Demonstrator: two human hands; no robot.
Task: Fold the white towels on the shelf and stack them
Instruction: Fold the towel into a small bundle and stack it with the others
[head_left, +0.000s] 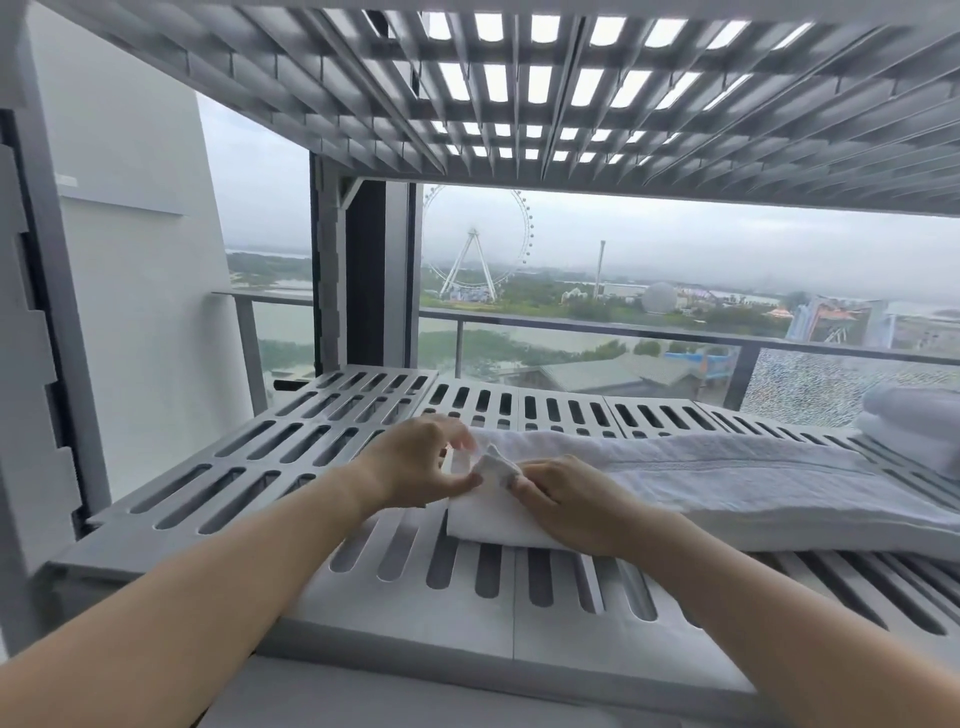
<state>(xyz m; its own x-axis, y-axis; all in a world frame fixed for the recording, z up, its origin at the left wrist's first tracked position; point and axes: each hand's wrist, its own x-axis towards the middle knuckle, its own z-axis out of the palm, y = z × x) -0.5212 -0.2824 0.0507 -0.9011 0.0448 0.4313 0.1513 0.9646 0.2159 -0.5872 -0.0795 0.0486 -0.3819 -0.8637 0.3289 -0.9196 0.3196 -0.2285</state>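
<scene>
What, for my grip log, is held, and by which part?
The towel, at its left end: left hand and right hand pinch its raised corner.

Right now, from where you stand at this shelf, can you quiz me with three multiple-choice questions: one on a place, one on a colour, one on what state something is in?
1. Where on the grey slotted shelf is the stack of folded towels?
A) far right end
B) far left end
C) on the tier above

2. What colour is the long towel lying across the shelf?
A) blue
B) white
C) red

3. What are the left hand and right hand doing?
A) hanging idle
B) both pinching the long towel's left end
C) lifting the stack

Answers:
1 A: the stack sits at the right edge of the view.
2 B: the cloth is plain white.
3 B: the fingers of both hands close on the bunched corner at that end.
</scene>
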